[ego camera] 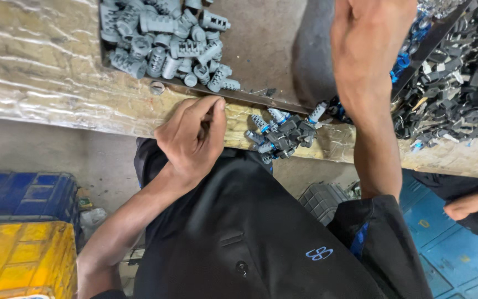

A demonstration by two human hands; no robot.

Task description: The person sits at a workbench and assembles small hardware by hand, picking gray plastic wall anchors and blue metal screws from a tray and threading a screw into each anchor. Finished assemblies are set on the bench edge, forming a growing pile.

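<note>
Left hand (193,138), fingers curled together at the near edge of the workbench (40,72); whatever small part it pinches is hidden by the fingers, so its hold cannot be told. Just beside it, along the same near edge, a cluster of assembled grey-and-black connectors (282,135) with blue rings. Right hand (367,41) raised over the bench's far right side, back toward the camera; whether its fingers are apart or together cannot be told. Far left of centre: heap of grey ribbed plugs (164,44). Right corner: pile of black clips (460,77). Below the bench: yellow crate (17,254), blue crate (23,194). Another person's hand (466,206) at far right.
</note>
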